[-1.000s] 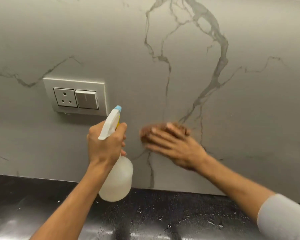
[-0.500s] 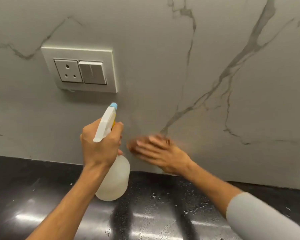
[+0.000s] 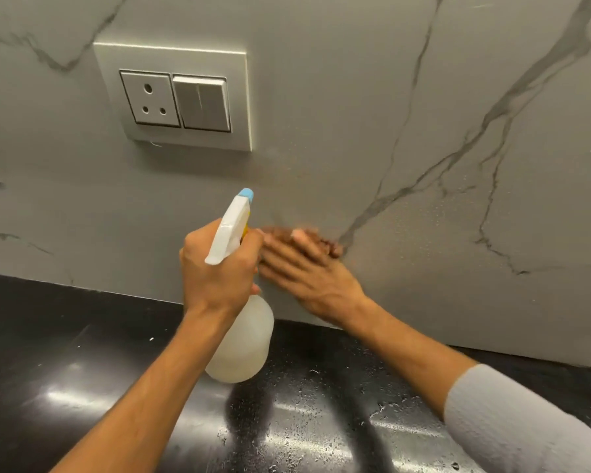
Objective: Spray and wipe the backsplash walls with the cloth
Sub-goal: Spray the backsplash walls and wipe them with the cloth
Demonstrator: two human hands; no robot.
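Note:
My left hand (image 3: 219,268) grips a white spray bottle (image 3: 241,339) by its neck; the blue-tipped nozzle points up at the grey marble backsplash (image 3: 355,114). Just to its right, my right hand (image 3: 307,271) presses flat against the lower wall with straight fingers. A brown cloth (image 3: 331,245) lies under those fingers, and only its blurred edge shows past the fingertips.
A socket and switch plate (image 3: 174,97) is mounted on the wall above my left hand. The black countertop (image 3: 82,370) below is glossy and dotted with water drops. Dark veins cross the wall at the right.
My right hand with the cloth has slid left along the wall, close beside the bottle. The view has shifted right and nearer, so the switch plate sits larger and more central.

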